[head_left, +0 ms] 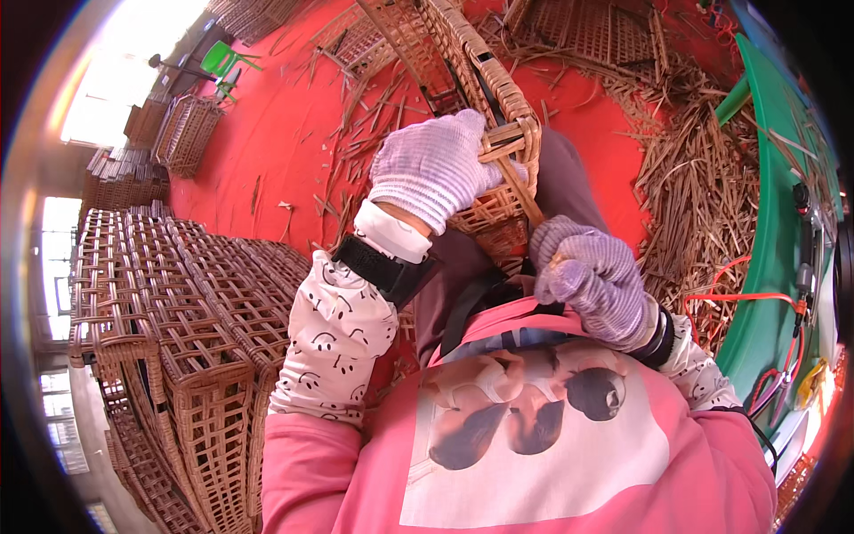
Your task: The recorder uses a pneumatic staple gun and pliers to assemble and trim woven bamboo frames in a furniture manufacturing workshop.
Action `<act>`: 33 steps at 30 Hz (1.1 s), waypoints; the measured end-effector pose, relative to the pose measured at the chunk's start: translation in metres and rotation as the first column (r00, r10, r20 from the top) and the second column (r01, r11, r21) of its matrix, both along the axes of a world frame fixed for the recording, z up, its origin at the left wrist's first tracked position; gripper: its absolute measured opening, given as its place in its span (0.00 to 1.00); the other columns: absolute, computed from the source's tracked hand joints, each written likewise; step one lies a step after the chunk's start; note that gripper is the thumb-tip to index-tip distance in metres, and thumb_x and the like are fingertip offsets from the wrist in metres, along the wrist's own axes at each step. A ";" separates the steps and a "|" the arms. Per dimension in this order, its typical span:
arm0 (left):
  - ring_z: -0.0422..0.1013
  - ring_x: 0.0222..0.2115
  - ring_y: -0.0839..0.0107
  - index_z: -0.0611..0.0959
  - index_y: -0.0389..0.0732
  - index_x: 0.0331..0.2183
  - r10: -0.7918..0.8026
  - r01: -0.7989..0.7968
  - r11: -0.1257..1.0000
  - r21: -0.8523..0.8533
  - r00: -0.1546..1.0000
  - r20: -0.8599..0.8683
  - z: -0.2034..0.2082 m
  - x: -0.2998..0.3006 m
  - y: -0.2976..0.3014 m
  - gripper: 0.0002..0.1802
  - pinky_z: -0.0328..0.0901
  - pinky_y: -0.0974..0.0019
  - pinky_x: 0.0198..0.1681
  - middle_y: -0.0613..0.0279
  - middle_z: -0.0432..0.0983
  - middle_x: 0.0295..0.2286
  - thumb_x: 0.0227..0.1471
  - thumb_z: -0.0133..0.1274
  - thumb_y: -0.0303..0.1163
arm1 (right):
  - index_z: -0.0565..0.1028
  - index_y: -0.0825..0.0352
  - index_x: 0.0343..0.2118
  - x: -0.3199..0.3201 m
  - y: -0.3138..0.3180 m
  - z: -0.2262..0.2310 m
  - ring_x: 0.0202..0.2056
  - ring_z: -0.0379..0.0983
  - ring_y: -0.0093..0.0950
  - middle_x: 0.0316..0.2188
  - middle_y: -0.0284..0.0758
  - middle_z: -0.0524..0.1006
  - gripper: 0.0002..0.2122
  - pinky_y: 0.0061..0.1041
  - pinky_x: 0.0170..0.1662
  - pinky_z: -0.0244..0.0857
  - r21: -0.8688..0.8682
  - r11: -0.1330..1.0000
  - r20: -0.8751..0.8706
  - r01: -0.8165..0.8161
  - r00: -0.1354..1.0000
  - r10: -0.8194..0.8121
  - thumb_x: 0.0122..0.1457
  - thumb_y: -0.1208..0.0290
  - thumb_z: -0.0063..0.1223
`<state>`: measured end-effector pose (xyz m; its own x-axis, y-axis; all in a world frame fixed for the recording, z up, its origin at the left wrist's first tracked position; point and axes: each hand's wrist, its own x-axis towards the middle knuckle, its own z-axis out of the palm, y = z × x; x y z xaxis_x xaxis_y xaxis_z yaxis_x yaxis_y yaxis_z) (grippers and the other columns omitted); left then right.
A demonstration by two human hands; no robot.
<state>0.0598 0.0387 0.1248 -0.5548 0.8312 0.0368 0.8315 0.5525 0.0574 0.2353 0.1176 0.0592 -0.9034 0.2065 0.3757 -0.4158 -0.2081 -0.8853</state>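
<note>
One wicker basket (511, 93) ahead of the gloved left hand (431, 169), long axis running away from the wearer and veering left; contents can't be made out. Left hand curled at its near end, fingertips partly hidden, grip can't tell. Gloved right hand (592, 280) clenched on one flat strip (522, 190), slanting from the basket's near corner. Woven baskets (178, 303) left of left hand, count unclear. Loose strips (694, 222) heaped right of right hand.

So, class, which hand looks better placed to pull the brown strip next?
Likely the right hand: it appears to grip the near end of the brown strip, while the left hand is at the corner of the basket, better placed for steadying.
</note>
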 end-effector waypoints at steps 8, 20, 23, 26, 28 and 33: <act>0.73 0.32 0.60 0.76 0.38 0.38 -0.282 0.229 0.930 0.287 0.946 0.161 -0.009 -0.022 -0.028 0.25 0.66 0.64 0.37 0.54 0.75 0.31 0.35 0.62 0.37 | 0.75 0.69 0.30 -0.019 -0.006 0.010 0.36 0.67 0.38 0.28 0.38 0.70 0.10 0.33 0.40 0.62 0.576 0.817 -0.231 0.038 0.966 0.118 0.53 0.65 0.51; 0.73 0.31 0.65 0.74 0.34 0.40 -0.375 0.175 0.889 0.423 0.808 0.454 -0.019 -0.044 -0.037 0.25 0.66 0.67 0.37 0.52 0.75 0.31 0.39 0.60 0.36 | 0.75 0.70 0.27 -0.027 0.000 0.002 0.32 0.67 0.35 0.26 0.37 0.70 0.07 0.32 0.38 0.61 0.437 0.888 -0.074 -0.142 0.978 0.193 0.50 0.71 0.53; 0.73 0.34 0.63 0.74 0.37 0.41 -0.309 0.138 0.928 0.346 0.804 0.508 -0.013 -0.043 -0.035 0.27 0.66 0.66 0.38 0.53 0.75 0.33 0.36 0.62 0.36 | 0.75 0.68 0.26 -0.027 0.009 -0.004 0.34 0.67 0.36 0.27 0.37 0.71 0.06 0.33 0.42 0.60 0.454 0.874 -0.028 -0.174 0.978 0.209 0.49 0.71 0.54; 0.73 0.36 0.62 0.73 0.39 0.43 -0.415 0.233 0.885 0.404 0.788 0.454 -0.013 -0.050 -0.032 0.29 0.66 0.66 0.40 0.53 0.74 0.35 0.35 0.63 0.34 | 0.75 0.67 0.26 -0.028 0.018 -0.005 0.39 0.67 0.38 0.30 0.36 0.72 0.06 0.33 0.45 0.59 0.646 0.759 -0.024 -0.074 0.993 0.118 0.48 0.70 0.55; 0.72 0.38 0.63 0.72 0.40 0.44 -0.451 0.256 0.872 0.417 0.749 0.485 -0.012 -0.057 -0.027 0.32 0.65 0.66 0.42 0.54 0.73 0.37 0.34 0.63 0.34 | 0.75 0.66 0.26 -0.030 0.022 -0.008 0.41 0.67 0.39 0.33 0.37 0.72 0.06 0.34 0.46 0.59 0.696 0.718 -0.058 0.002 0.997 0.054 0.48 0.70 0.55; 0.69 0.38 0.67 0.72 0.43 0.46 -0.561 0.349 0.819 0.456 0.654 0.508 -0.012 -0.065 -0.018 0.34 0.63 0.66 0.44 0.59 0.72 0.38 0.32 0.63 0.31 | 0.75 0.64 0.26 -0.031 0.023 -0.025 0.47 0.64 0.42 0.45 0.42 0.67 0.07 0.35 0.50 0.57 0.790 0.552 -0.171 0.269 0.960 -0.222 0.43 0.73 0.61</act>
